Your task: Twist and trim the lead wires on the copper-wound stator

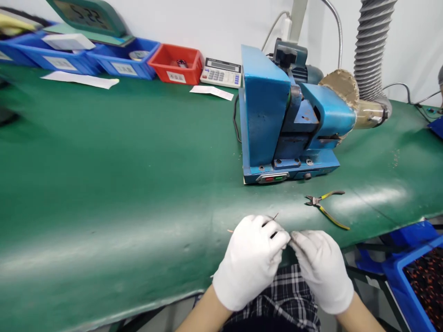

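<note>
My left hand (pixel 252 260), in a white glove, is closed with its fingers curled above the bench's front edge. A thin dark wire end (pixel 276 216) pokes out past its fingers, and a copper-coloured tip (pixel 230 231) shows at its other side. My right hand (pixel 320 267), also gloved in white, is closed in a pinch, its fingertips meeting those of the left. Whatever lies between the fingertips is hidden. Beyond my right hand, a pair of diagonal cutters (pixel 315 201) with yellow-and-black handles lies spread on the green bench (pixel 138 184).
A blue machine (pixel 265 115) with red and green buttons and a grey duct hose (pixel 374 46) stands behind the cutters. Along the wall are blue bins (pixel 121 69), a red bin (pixel 176 76) and a calculator (pixel 221 74). A blue crate (pixel 398 272) of small dark-and-copper pieces sits lower right.
</note>
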Available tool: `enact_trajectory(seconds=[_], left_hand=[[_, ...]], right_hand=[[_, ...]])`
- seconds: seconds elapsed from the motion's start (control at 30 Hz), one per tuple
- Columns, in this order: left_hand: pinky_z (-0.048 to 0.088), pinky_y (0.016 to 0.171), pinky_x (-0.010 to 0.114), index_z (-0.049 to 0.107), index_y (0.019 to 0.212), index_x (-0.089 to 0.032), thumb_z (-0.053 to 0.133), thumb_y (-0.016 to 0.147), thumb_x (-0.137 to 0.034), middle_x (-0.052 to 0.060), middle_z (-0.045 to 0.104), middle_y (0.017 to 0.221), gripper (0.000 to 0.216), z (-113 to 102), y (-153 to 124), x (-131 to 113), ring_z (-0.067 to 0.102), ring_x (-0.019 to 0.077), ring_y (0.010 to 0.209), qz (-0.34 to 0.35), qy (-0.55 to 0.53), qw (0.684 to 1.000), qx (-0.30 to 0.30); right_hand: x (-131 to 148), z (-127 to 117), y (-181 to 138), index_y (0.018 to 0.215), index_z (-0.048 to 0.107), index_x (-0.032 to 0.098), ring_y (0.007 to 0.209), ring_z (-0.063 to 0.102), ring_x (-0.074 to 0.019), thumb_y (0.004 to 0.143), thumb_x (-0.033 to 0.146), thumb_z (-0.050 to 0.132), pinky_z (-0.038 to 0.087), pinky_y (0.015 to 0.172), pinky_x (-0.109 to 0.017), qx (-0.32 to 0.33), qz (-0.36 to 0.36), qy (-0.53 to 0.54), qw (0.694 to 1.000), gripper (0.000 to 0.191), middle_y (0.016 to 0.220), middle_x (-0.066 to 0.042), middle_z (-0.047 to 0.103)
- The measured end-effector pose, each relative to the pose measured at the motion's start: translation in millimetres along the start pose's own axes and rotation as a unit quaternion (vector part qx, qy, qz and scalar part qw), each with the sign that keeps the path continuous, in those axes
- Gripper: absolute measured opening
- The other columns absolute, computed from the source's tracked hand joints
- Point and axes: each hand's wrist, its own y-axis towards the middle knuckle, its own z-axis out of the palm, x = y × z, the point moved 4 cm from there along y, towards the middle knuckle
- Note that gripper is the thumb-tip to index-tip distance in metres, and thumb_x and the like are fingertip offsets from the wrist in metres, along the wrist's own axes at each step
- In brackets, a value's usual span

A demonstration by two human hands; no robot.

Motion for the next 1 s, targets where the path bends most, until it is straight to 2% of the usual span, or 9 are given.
enact_trajectory(seconds=[0.2, 0.3, 0.4, 0.53, 0.63, 0.7, 0.8, 0.87, 1.0], left_hand=[[0.041, 0.073, 0.037, 0.058, 0.082, -0.021, 0.053, 0.075, -0.013, 0.002, 0.062, 0.082, 0.012, 1.3, -0.7, 0.0, 0.052, 0.0216, 0.084, 0.019, 0.035, 0.999, -0.010], [0.040, 0.072, 0.037, 0.059, 0.083, -0.021, 0.053, 0.075, -0.013, 0.002, 0.062, 0.082, 0.012, 1.8, -0.8, 1.1, 0.052, 0.0214, 0.083, 0.015, 0.022, 1.000, -0.008], [0.040, 0.071, 0.037, 0.058, 0.080, -0.021, 0.049, 0.078, -0.013, 0.001, 0.062, 0.083, 0.012, 3.5, -0.4, 1.5, 0.052, 0.0209, 0.082, 0.010, 0.003, 1.000, 0.010], [0.040, 0.072, 0.037, 0.056, 0.077, -0.021, 0.049, 0.078, -0.013, 0.001, 0.061, 0.081, 0.011, 1.4, -0.1, 0.8, 0.051, 0.0204, 0.082, 0.000, 0.002, 1.000, -0.001], [0.040, 0.073, 0.036, 0.057, 0.076, -0.020, 0.053, 0.073, -0.011, 0.001, 0.061, 0.081, 0.011, -0.4, -0.6, -1.1, 0.051, 0.0203, 0.084, 0.000, 0.002, 1.000, 0.005], [0.040, 0.074, 0.036, 0.058, 0.078, -0.020, 0.054, 0.073, -0.012, 0.001, 0.061, 0.083, 0.011, -1.4, -0.9, -2.1, 0.051, 0.0208, 0.085, -0.003, 0.014, 1.000, 0.011], [0.040, 0.074, 0.037, 0.059, 0.081, -0.021, 0.054, 0.074, -0.014, 0.002, 0.062, 0.084, 0.011, -2.2, -1.1, -2.8, 0.051, 0.0213, 0.085, -0.006, 0.023, 1.000, 0.009], [0.039, 0.073, 0.037, 0.059, 0.081, -0.022, 0.053, 0.075, -0.012, 0.001, 0.062, 0.084, 0.013, -2.0, -1.0, -2.5, 0.051, 0.0210, 0.085, -0.007, 0.009, 1.000, 0.003], [0.038, 0.073, 0.036, 0.058, 0.079, -0.021, 0.050, 0.077, -0.012, 0.001, 0.062, 0.082, 0.012, -0.9, -0.9, -1.0, 0.051, 0.0204, 0.084, -0.013, -0.004, 1.000, -0.010]], right_hand=[[1.9, 21.2, 8.0, 0.055, 0.038, 0.024, 0.033, 0.043, -0.0134, 0.090, 0.041, 0.033, 0.038, 0.035, -0.025, 0.169, 0.120, 0.103, 0.973, 0.039, 0.040, 0.005, 0.038], [2.2, 13.2, 9.5, 0.060, 0.049, 0.020, 0.037, 0.050, -0.0141, 0.085, 0.038, 0.047, 0.039, 0.037, -0.023, 0.239, 0.138, 0.096, 0.956, 0.031, 0.044, 0.004, 0.048], [5.3, -2.0, 12.6, 0.084, 0.062, 0.017, 0.066, 0.062, -0.0190, 0.079, 0.022, 0.061, 0.048, 0.061, -0.029, 0.173, -0.022, -0.078, 0.982, 0.007, 0.073, -0.004, 0.067], [17.9, -2.4, 7.7, 0.088, 0.065, 0.018, 0.074, 0.060, -0.0225, 0.087, 0.015, 0.046, 0.046, 0.070, -0.036, 0.071, -0.265, -0.229, 0.934, 0.019, 0.079, -0.010, 0.067], [8.5, 7.5, 12.0, 0.059, 0.053, 0.019, 0.056, 0.054, -0.0185, 0.086, 0.029, 0.048, 0.043, 0.055, -0.030, 0.153, -0.027, -0.020, 0.988, 0.029, 0.057, -0.003, 0.056], [3.7, 16.9, 8.4, 0.055, 0.045, 0.022, 0.045, 0.050, -0.0163, 0.087, 0.043, 0.044, 0.038, 0.043, -0.027, 0.230, 0.150, 0.123, 0.954, 0.038, 0.049, 0.000, 0.049], [4.5, 18.3, 5.0, 0.057, 0.047, 0.022, 0.039, 0.051, -0.0176, 0.085, 0.052, 0.038, 0.035, 0.036, -0.026, 0.293, 0.215, 0.176, 0.915, 0.043, 0.045, 0.000, 0.049], [0.8, 10.3, 6.7, 0.055, 0.053, 0.019, 0.043, 0.053, -0.0179, 0.080, 0.045, 0.052, 0.039, 0.042, -0.027, 0.271, 0.189, 0.112, 0.937, 0.036, 0.046, -0.001, 0.053], [2.3, -10.0, 8.6, 0.083, 0.070, 0.018, 0.076, 0.062, -0.0248, 0.075, 0.025, 0.064, 0.045, 0.074, -0.039, 0.047, -0.044, -0.089, 0.994, 0.012, 0.078, -0.010, 0.070]])
